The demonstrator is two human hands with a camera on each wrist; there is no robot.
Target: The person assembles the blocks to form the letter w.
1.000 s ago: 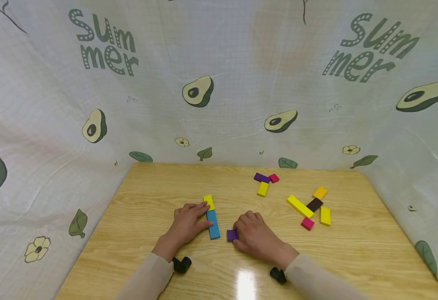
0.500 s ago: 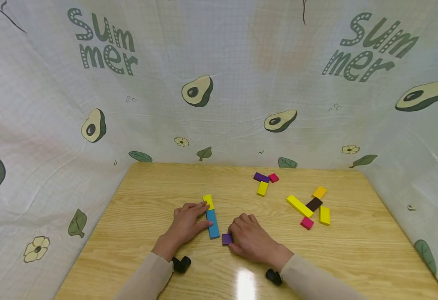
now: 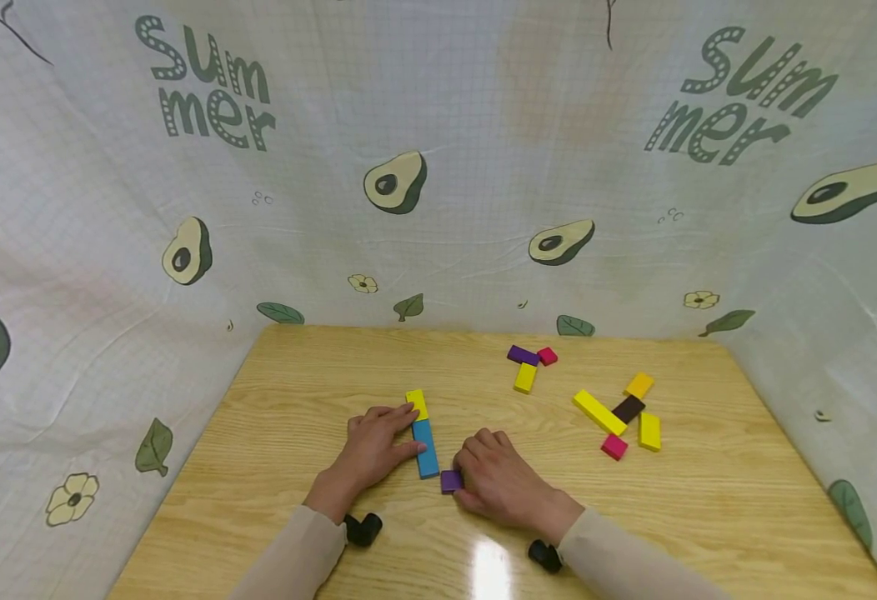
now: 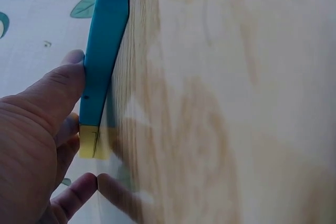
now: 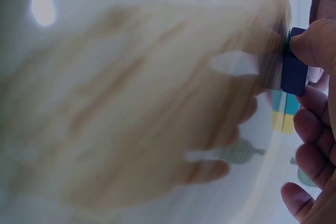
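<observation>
Purple block (image 3: 450,482), pinched by the right hand (image 3: 502,482), lies just beside the blue block (image 3: 428,462), touched by the unclenched left hand (image 3: 374,444); cloth (image 3: 468,108) behind the blue block reads "summer" twice.

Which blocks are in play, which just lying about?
In play, judging by touch:
short yellow rectangular block and blue rectangular block, end to end, touched by the left hand
small purple block, pinched by the right hand

Apparently lying about:
far purple rectangular block, far red block, far yellow block
long yellow bar, orange rectangular block, dark-brown block, near yellow block, near red block
</observation>
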